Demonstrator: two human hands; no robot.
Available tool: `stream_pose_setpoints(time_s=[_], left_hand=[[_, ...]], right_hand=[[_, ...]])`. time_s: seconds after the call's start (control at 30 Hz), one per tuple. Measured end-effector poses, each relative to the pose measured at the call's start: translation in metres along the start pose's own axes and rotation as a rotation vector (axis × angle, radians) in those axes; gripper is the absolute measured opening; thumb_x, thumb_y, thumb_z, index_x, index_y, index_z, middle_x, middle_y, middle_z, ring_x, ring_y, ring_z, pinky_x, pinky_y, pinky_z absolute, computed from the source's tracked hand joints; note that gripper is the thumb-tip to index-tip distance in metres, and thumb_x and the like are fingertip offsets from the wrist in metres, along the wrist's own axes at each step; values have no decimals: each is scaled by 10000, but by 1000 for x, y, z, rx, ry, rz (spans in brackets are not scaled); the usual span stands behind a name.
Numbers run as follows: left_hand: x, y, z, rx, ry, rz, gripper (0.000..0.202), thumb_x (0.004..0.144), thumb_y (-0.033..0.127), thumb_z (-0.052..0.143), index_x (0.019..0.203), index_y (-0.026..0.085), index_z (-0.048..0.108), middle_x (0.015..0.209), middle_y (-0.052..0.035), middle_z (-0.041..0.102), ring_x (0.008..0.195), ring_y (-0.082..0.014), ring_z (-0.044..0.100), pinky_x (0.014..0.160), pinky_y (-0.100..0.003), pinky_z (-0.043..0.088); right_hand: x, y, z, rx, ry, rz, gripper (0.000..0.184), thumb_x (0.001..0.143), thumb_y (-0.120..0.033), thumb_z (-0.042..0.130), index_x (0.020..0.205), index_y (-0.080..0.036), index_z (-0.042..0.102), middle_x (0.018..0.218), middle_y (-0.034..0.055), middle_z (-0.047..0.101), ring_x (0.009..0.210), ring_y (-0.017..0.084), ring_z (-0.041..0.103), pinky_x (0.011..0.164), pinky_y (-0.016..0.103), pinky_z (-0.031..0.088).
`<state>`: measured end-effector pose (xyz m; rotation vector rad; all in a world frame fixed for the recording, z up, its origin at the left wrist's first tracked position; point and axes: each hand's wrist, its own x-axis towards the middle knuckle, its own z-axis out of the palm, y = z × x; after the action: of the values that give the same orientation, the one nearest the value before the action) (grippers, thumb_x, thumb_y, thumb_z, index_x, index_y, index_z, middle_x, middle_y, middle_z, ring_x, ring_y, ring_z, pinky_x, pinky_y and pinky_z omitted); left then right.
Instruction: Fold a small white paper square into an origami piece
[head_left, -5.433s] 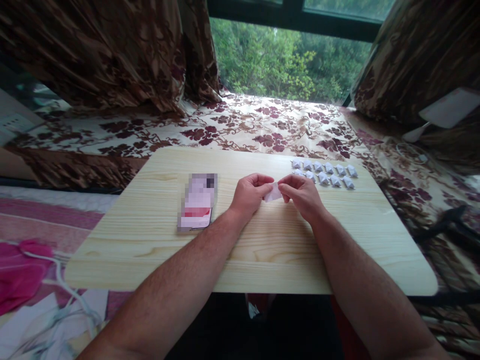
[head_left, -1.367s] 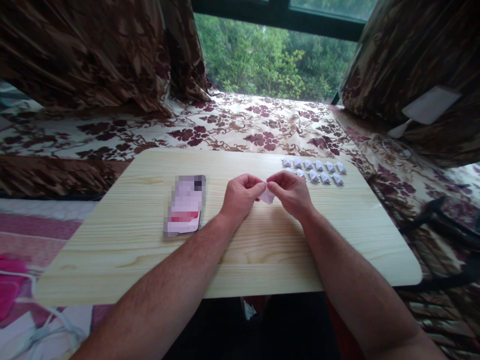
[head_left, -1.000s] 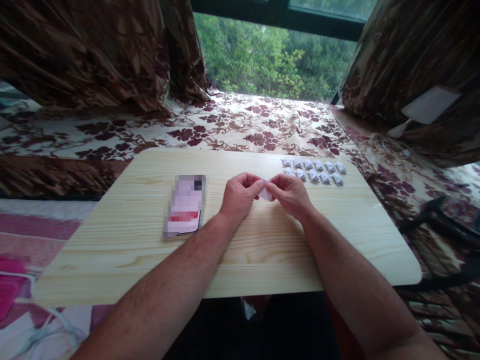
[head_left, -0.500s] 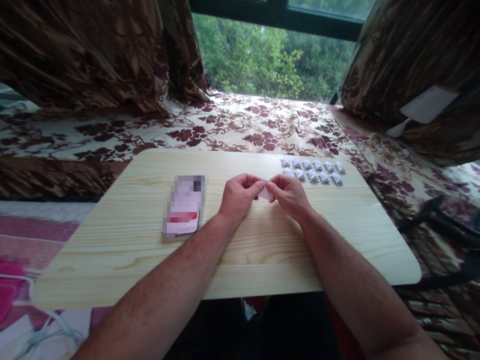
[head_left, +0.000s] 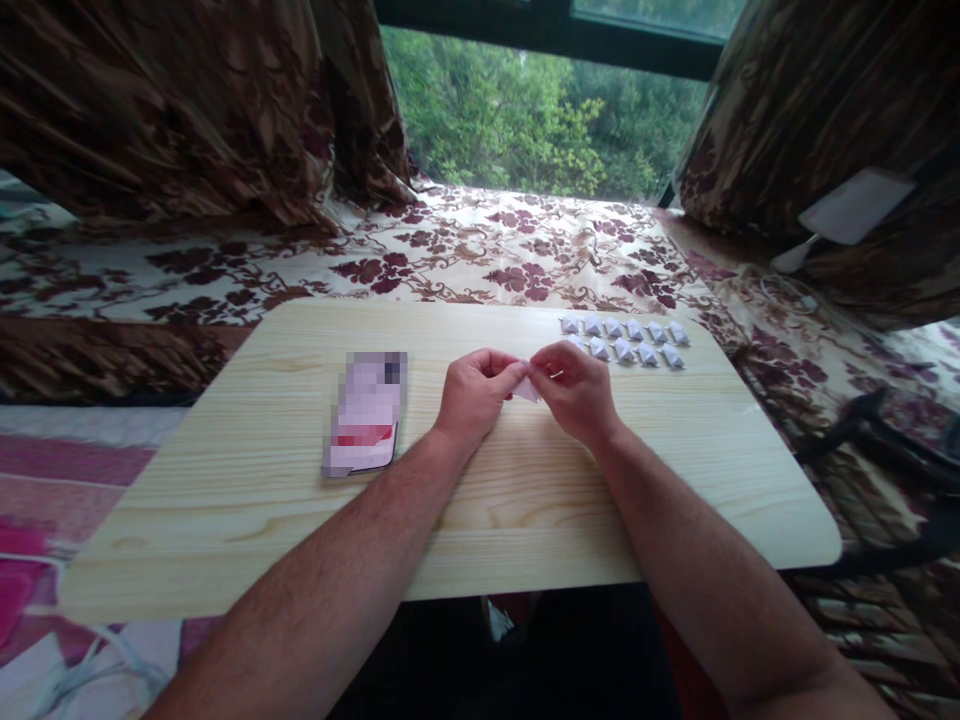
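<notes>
Both my hands meet over the middle of a pale wooden table (head_left: 525, 500). My left hand (head_left: 474, 392) and my right hand (head_left: 576, 390) pinch the same small folded piece of white paper (head_left: 525, 391) between their fingertips, just above the tabletop. Most of the paper is hidden by my fingers. Beyond my right hand, several small folded white paper shapes (head_left: 628, 340) lie in two rows at the table's far right.
A phone (head_left: 366, 412) lies flat on the table left of my left hand. A floral cloth (head_left: 465, 245) covers the ledge behind the table, with brown curtains (head_left: 187, 110) at both sides of a window. Pink fabric and white cables (head_left: 45, 640) lie at the lower left.
My hands have drawn closer together around the paper, so less of it shows. The view has shifted slightly. The phone and the rows of paper shapes have stayed in place.
</notes>
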<state>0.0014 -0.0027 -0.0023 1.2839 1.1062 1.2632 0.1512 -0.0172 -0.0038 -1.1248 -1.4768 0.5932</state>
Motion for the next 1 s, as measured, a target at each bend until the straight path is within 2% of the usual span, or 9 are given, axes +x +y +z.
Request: stream_pose_setpoints(time_s=[0.13,0.4,0.63,1.0], left_hand=[[0,-2,0,6,-1,9,274,718,385,803,791,131,731,665,-26,675,564,-116,567,535,-242,453],[-3,1,1,77,-2,28,248,729,369,787,776,133,728,640,-16,665,563,-113,565,535,-230,439],[-4,2,3,33,-24,1,251,699,371,807,751,140,722,635,-18,672,537,-109,551,529,-234,427],[-4,4,4,25,-36,-2,257,702,372,806,748,135,719,626,-21,669,538,-111,555,523,-232,425]], right_hand=[[-1,-2,-1,-33,10,-42,34,801,-219,679,778,-199,666,722,-5,648,637,123,594,552,236,489],[1,-3,-3,-67,-11,58,47,764,-227,652,740,-188,646,671,-9,638,608,124,566,534,234,449],[5,-7,-6,-55,-57,144,74,766,-249,647,720,-193,638,663,2,648,602,133,565,552,254,435],[5,-4,-6,-41,-64,149,77,764,-246,644,712,-194,623,659,-6,633,604,131,555,556,258,419]])
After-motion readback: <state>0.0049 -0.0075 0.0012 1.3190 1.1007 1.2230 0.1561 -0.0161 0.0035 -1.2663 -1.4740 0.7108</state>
